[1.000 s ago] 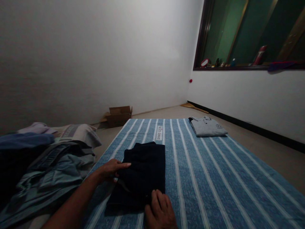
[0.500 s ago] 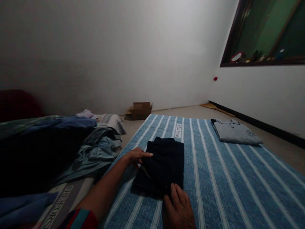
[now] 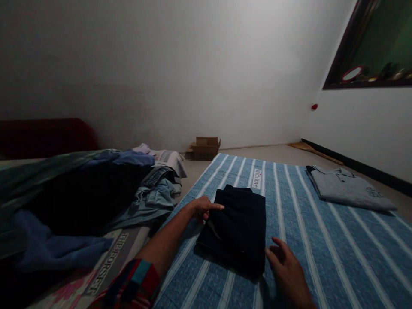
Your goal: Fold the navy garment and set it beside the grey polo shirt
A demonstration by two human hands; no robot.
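Note:
A folded dark navy garment [image 3: 240, 229] lies on the blue striped cloth, its lower layer jutting out at the near left. At its left edge is my left hand [image 3: 203, 207], one digit laid over the top fabric and the other fingers curled below, closed on the edge. My right hand [image 3: 288, 270] is just off the near right corner, with thumb and fingers apart and nothing in them. A folded grey polo shirt [image 3: 349, 189] with a dark collar rests farther off to the right on the same cloth.
The blue striped cloth [image 3: 299, 240] covers a low flat surface. To the left, a heap of clothes [image 3: 93, 201] includes light denim [image 3: 157, 197] at its right side. A cardboard box [image 3: 206, 149] stands by the wall. A window [image 3: 380, 47] is at upper right.
My right hand has come off the garment's near edge and moved right, its fingers now apart. My left hand keeps its place at the left edge. The whole view has shifted leftward.

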